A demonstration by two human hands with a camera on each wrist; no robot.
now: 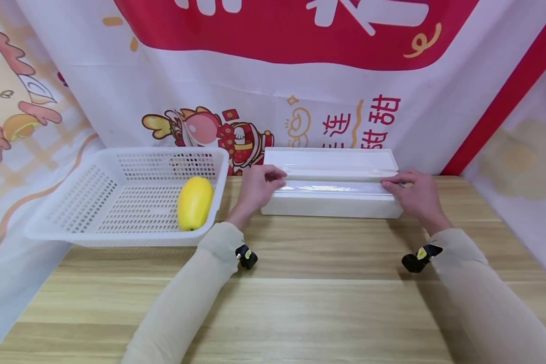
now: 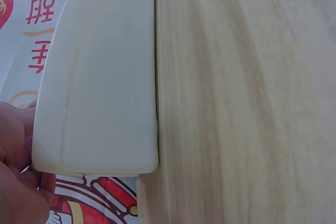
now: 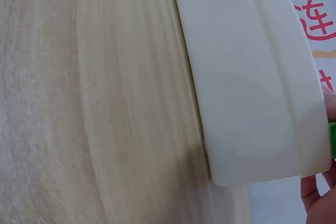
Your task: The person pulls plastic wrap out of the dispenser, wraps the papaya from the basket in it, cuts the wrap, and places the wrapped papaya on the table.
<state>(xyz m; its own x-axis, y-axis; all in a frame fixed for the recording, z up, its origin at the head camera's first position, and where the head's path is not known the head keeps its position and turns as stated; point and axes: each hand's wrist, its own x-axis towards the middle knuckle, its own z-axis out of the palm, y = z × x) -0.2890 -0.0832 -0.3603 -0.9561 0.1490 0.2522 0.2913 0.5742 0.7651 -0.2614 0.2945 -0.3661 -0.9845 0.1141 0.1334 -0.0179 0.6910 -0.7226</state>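
Arms point(image 1: 186, 296) stretched forward, hands point(image 1: 257, 187) apart, fingers point(image 1: 397, 178) bent.

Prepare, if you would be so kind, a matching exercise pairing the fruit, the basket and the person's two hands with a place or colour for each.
Column one
1. Fruit
2. Basket
3. Left hand
4. Right hand

Column two
A. At the right end of the open box
B. White, with walls full of small holes
C. At the left end of the open box
D. Yellow

Right pairs: 1-D, 2-B, 3-C, 4-A
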